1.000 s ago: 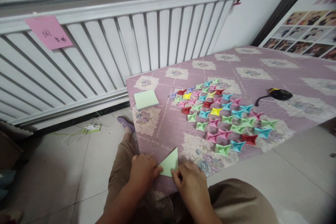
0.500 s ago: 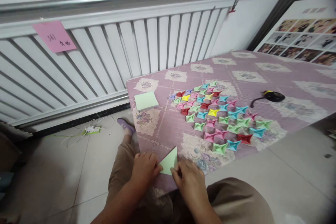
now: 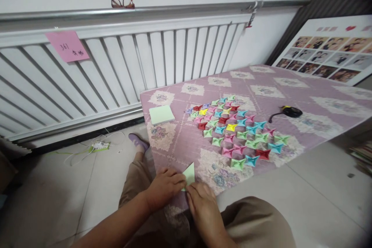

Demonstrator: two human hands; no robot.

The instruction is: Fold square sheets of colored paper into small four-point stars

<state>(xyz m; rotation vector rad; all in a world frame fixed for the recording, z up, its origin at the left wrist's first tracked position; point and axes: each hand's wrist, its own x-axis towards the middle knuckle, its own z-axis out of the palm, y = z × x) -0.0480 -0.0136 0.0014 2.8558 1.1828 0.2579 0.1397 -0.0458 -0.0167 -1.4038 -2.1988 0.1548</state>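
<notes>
- Paper (image 3: pixel 190 173): pale green, pointed at the top, lay on the cloth (image 3: pixel 182 143) at the table's near edge, between the two hands, partly covered by them.
- Left hand (image 3: pixel 167 185): fingers bent and close together, over the paper's left side; could not tell whether they pinched it.
- Right hand (image 3: pixel 204 201): fingers curled, tips at the paper's lower edge, just beside the left fingertips; grip under the palm hidden.
- Shapes (image 3: pixel 231 127): folded, in green, blue, pink, red, yellow and purple; stood in slanting rows beyond the right hand.
- Stack (image 3: pixel 162 114): pale green squares, near the table's left edge, apart from the shapes.
- Cable (image 3: pixel 292 112): black, coiled, right of the shapes.
- Board (image 3: pixel 324 56): printed with photos, leaned at the table's far right.
- Radiator (image 3: pixel 171 56): white, behind the table; pink note (image 3: pixel 68 46) on its left part.
- Glasses (image 3: pixel 123 3): on the pipe (image 3: pixel 180 9) above.
</notes>
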